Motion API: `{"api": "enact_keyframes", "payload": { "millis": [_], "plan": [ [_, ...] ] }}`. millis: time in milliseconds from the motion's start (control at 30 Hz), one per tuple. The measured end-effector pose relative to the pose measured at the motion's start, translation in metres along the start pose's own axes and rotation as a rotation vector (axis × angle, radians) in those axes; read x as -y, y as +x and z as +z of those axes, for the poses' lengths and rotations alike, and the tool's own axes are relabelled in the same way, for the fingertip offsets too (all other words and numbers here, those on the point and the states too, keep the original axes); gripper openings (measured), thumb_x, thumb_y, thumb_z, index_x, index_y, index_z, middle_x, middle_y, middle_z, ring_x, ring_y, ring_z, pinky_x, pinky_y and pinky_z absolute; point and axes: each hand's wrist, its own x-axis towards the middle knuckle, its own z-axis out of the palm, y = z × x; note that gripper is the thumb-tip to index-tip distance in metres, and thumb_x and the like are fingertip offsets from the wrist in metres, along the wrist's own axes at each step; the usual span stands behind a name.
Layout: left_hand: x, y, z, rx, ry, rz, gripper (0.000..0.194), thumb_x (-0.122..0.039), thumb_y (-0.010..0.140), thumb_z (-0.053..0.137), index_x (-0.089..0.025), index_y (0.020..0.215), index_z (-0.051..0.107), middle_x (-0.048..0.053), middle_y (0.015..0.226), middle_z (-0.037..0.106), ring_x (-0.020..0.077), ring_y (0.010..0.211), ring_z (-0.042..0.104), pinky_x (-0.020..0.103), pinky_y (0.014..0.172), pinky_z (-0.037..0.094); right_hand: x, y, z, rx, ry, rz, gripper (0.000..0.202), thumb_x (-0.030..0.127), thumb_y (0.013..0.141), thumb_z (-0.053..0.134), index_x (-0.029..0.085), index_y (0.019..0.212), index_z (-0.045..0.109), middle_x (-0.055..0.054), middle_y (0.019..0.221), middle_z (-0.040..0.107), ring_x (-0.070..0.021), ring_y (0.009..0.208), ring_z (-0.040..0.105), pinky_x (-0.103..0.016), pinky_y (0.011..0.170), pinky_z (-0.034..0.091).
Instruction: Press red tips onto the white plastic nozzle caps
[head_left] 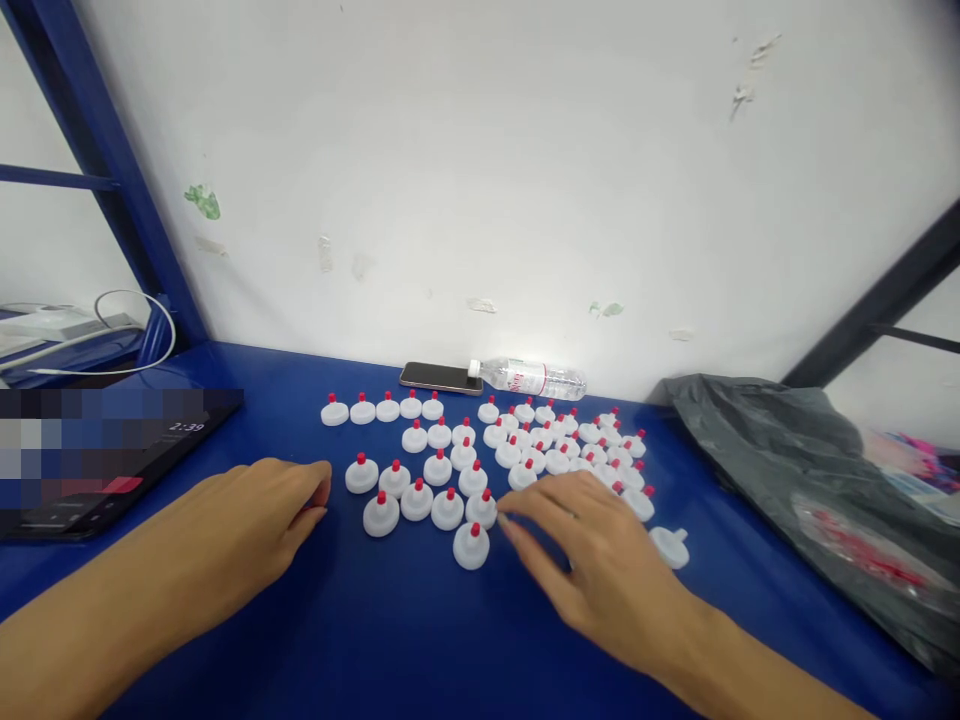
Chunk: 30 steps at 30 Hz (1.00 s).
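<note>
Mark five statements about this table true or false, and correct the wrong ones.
1. The bottle lies on its side. True.
2. The phone stands upright. False: the phone lies flat.
3. The white piece beside the right hand shows no red. True.
4. The left hand touches the bottle. False: the left hand is apart from it, nearer the camera.
5. The dark bag lies on the right side of the blue table. True.

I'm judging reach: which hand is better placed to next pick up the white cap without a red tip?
Probably the right hand: that white cap lies close beside it. The left hand is farther away, left of the red-tipped caps.
</note>
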Motion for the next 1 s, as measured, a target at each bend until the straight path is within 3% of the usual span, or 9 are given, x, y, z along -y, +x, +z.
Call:
{"api": "enact_keyframes", "payload": {
  "millis": [133,233,333,467,633,767,867,933,1000],
  "plan": [
    [-0.006,0.002,-0.006,0.055,0.025,-0.039,0.022,-0.026,0.098,0.047,-0.029,0.080,0.059,0.004,0.072,0.073,0.0222,0.061,0.069,0.036,0.055,0.035,-0.018,0.005,-0.020,-0.087,-0.337,0.119,0.032,0.035,0.109,0.052,0.021,0.089,0.071,-0.001,0.064,0.068,-0.0204,0.057,0.063,-0.034,0.063,0.042],
    [-0.015,0.002,-0.015,0.028,0.026,-0.084,0.019,-0.027,0.094,0.047,-0.028,0.076,0.054,0.002,0.069,0.070,0.0243,0.059,0.066,0.036,0.056,0.032,-0.031,0.005,-0.029,0.002,-0.534,0.260,0.050,0.047,0.108,0.050,0.023,0.067,0.064,0.001,0.045,0.057,-0.0187,0.038,0.052,-0.031,0.048,0.026],
    [-0.026,0.001,-0.022,0.030,0.058,-0.117,0.019,-0.031,0.090,0.045,-0.028,0.072,0.050,0.003,0.066,0.066,0.0253,0.055,0.061,0.036,0.057,0.030,-0.033,0.000,-0.024,0.126,-0.571,0.266,0.055,0.047,0.106,0.054,0.024,0.057,0.060,-0.002,0.043,0.058,-0.0208,0.037,0.055,-0.031,0.047,0.018],
    [-0.034,-0.004,-0.025,0.043,0.073,-0.096,0.020,-0.034,0.091,0.039,-0.028,0.074,0.048,0.004,0.070,0.066,0.0267,0.059,0.062,0.038,0.059,0.029,-0.018,-0.003,-0.012,0.237,-0.351,0.219,0.055,0.045,0.110,0.048,0.023,0.062,0.064,-0.001,0.046,0.060,-0.0192,0.040,0.058,-0.033,0.049,0.019],
    [-0.041,-0.009,-0.026,0.012,0.033,-0.023,0.021,-0.030,0.093,0.036,-0.027,0.075,0.048,0.000,0.067,0.065,0.0214,0.057,0.059,0.037,0.059,0.030,0.006,0.002,-0.018,0.296,0.176,0.312,0.044,0.049,0.111,0.046,0.025,0.083,0.070,0.005,0.061,0.067,-0.0133,0.051,0.061,-0.028,0.054,0.036],
    [-0.050,-0.010,-0.029,-0.076,-0.017,0.071,0.021,-0.028,0.094,0.039,-0.027,0.077,0.050,-0.003,0.066,0.064,0.0179,0.054,0.057,0.035,0.056,0.029,0.012,0.004,-0.026,0.428,0.445,0.463,0.017,0.047,0.091,0.080,0.031,0.097,0.075,0.008,0.080,0.075,-0.0126,0.068,0.068,-0.022,0.060,0.046],
    [-0.057,-0.011,-0.029,-0.124,-0.036,0.149,0.019,-0.022,0.095,0.041,-0.026,0.081,0.053,-0.004,0.068,0.066,0.0170,0.056,0.059,0.033,0.056,0.030,0.011,0.002,-0.024,0.540,0.540,0.551,0.048,0.044,0.066,0.100,0.034,0.106,0.077,0.007,0.097,0.076,-0.0143,0.085,0.071,-0.022,0.075,0.053],
    [-0.061,-0.012,-0.027,-0.131,-0.049,0.187,0.018,-0.021,0.096,0.042,-0.026,0.084,0.054,-0.005,0.071,0.067,0.0164,0.057,0.061,0.033,0.057,0.032,0.008,0.000,-0.021,0.571,0.562,0.528,0.053,0.036,0.064,0.102,0.034,0.110,0.076,0.007,0.104,0.074,-0.0137,0.091,0.070,-0.022,0.085,0.053],
    [-0.064,-0.013,-0.024,-0.152,-0.068,0.216,0.017,-0.020,0.097,0.043,-0.027,0.088,0.055,-0.005,0.073,0.068,0.0154,0.057,0.061,0.032,0.058,0.033,0.006,0.000,-0.017,0.574,0.527,0.490,0.047,0.025,0.071,0.099,0.034,0.111,0.076,0.007,0.106,0.073,-0.0128,0.092,0.069,-0.023,0.087,0.052]
  ]
}}
